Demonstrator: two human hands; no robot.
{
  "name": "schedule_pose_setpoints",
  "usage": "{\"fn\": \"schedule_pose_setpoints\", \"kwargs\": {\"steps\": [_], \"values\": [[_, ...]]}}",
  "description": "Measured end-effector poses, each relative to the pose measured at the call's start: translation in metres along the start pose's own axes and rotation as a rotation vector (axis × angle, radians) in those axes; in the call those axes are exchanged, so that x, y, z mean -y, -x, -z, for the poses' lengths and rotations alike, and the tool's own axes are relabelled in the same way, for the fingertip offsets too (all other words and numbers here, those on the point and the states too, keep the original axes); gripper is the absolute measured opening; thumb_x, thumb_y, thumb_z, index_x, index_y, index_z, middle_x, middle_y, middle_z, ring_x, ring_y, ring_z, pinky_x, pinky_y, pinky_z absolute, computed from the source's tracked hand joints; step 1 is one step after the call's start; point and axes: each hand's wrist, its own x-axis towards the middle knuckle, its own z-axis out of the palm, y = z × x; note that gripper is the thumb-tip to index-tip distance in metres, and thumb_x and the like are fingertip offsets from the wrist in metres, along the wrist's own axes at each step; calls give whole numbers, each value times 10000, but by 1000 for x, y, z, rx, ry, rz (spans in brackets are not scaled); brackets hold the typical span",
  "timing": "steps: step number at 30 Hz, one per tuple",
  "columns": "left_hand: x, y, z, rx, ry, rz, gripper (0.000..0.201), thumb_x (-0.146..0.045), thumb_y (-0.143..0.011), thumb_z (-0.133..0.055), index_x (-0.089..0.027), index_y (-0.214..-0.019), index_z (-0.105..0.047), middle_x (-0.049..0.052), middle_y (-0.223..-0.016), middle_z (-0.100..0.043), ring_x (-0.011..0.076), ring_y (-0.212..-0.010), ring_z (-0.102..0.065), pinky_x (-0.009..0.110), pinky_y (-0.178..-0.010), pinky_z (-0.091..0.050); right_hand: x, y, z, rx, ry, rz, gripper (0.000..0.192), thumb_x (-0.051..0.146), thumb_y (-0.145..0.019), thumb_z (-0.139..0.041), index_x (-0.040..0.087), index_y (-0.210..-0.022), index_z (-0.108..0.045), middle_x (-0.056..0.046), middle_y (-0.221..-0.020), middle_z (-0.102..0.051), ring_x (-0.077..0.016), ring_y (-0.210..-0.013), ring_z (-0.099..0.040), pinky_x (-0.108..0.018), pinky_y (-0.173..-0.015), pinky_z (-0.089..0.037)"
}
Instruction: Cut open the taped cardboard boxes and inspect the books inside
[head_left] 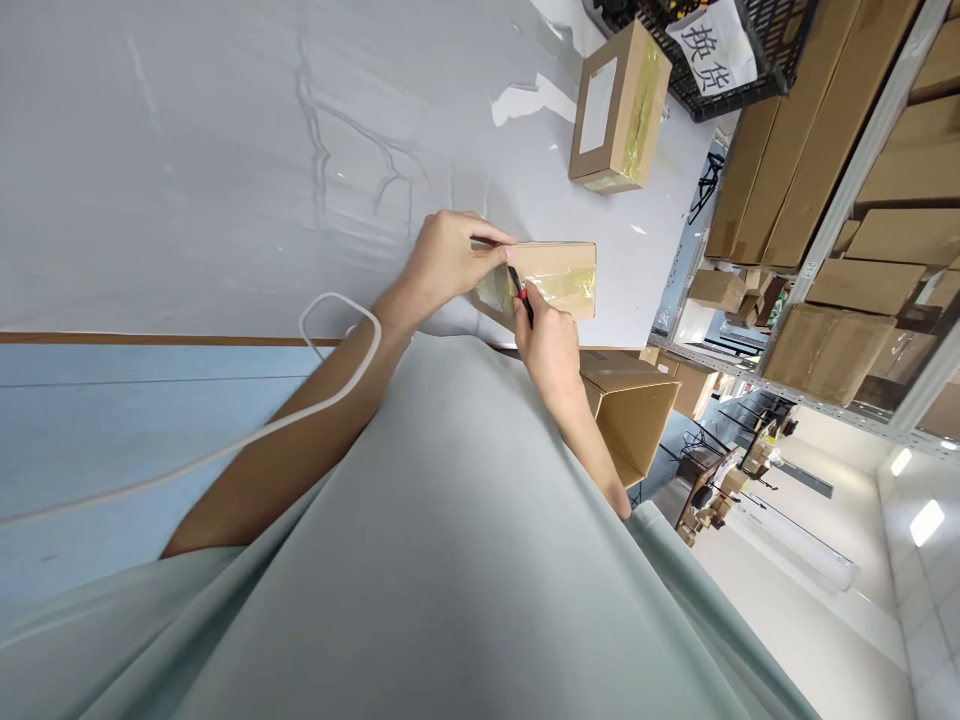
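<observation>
A small cardboard box (566,270) with clear, yellowish tape lies at the table's near edge, right in front of my body. My left hand (457,258) grips the box at its left end, thumb and fingers closed at the upper edge. In my right hand (551,345) is a black and red utility knife (522,292), its tip against the box near my left fingertips. Whether the blade has cut into the tape is too small to tell. Fingers of my right hand are wrapped round the knife's handle.
Another taped box (622,110) with a white label stands farther back on the grey table (225,150), beside a black crate (776,50). Torn white paper (529,100) lies near it. An open carton (630,420) sits below the edge. A white cable (300,410) crosses my left arm.
</observation>
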Motion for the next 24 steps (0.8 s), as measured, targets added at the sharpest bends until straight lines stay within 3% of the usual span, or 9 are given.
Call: {"fn": "schedule_pose_setpoints", "kwargs": {"steps": [6, 15, 20, 24], "values": [[-2, 3, -7, -84, -80, -16, 149, -278, -962, -801, -276, -1046, -925, 26, -1145, -897, 265, -1070, -829, 463, -1072, -681, 4, -4, -4, 30, 53, -34, 459, 506, -1243, -429, 227, -1475, -710, -167, -1091, -844, -392, -1089, -829, -581, -1008, -657], [7, 8, -18, -144, -104, -17, 168, -329, -965, -777, -349, -1055, -917, 4, -1130, -883, 292, -1113, -823, 451, -1090, -669, -11, -11, -23, -6, -35, 64, 344, 435, -1240, -498, 235, -1366, -748, -148, -1056, -832, -388, -1192, -804, -579, -1076, -639], [3, 9, -23, -190, -101, -3, 145, -347, -979, -777, -296, -1042, -897, 40, -1137, -863, 293, -1088, -822, 473, -1087, -655, 8, 8, -11, 88, 194, -70, 342, 145, -1187, -446, 148, -1239, -784, -221, -1061, -845, -405, -1068, -826, -563, -951, -670], [2, 13, -25, -194, -118, 3, 206, -425, -1016, -735, -291, -1074, -880, 31, -1178, -854, 264, -1130, -799, 464, -1125, -625, 30, 24, 3, 137, 304, -97, 369, 107, -1189, -419, 126, -1256, -781, -223, -1135, -850, -368, -1078, -833, -471, -933, -650]]}}
